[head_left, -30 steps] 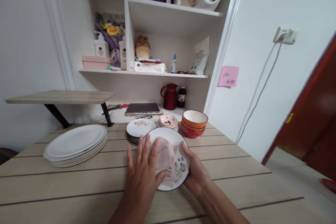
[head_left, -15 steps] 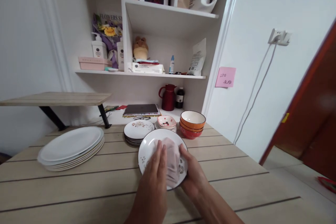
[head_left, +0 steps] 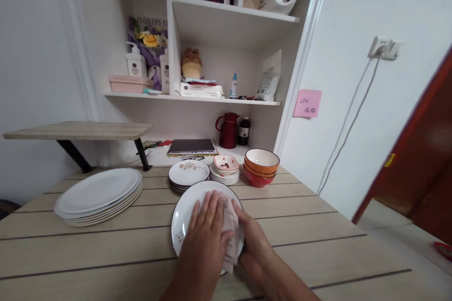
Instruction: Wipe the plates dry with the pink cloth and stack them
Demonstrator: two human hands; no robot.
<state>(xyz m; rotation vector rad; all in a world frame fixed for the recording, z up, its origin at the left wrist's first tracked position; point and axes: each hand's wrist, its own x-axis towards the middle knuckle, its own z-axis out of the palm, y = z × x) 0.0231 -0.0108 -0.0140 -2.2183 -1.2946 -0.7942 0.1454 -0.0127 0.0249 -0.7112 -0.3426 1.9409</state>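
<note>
A white plate (head_left: 187, 202) with a dark rim and a floral pattern is tilted toward me, low over the table. My right hand (head_left: 256, 244) grips its right edge, thumb on top and fingers hidden beneath. Between plate and palm, my left hand (head_left: 208, 230) presses a pale pink cloth (head_left: 231, 230) against the face, its fingers stretched out and close together. Part of the cloth hangs out to the right of the hand. Just behind stands a stack of smaller dark-rimmed floral plates (head_left: 189, 172).
Large white oval plates (head_left: 99, 193) are stacked at left. Small white dishes (head_left: 226, 179) under a pink patterned bowl (head_left: 226, 163) and a stack of orange and red bowls (head_left: 261, 162) stand behind right. A raised wooden shelf (head_left: 77, 130), laptop (head_left: 191, 146) and red jug (head_left: 228, 130) are further back.
The plate and both hands have shifted slightly left and down. My left hand has turned flatter over the plate, its fingers further left. The view has shifted slightly.
</note>
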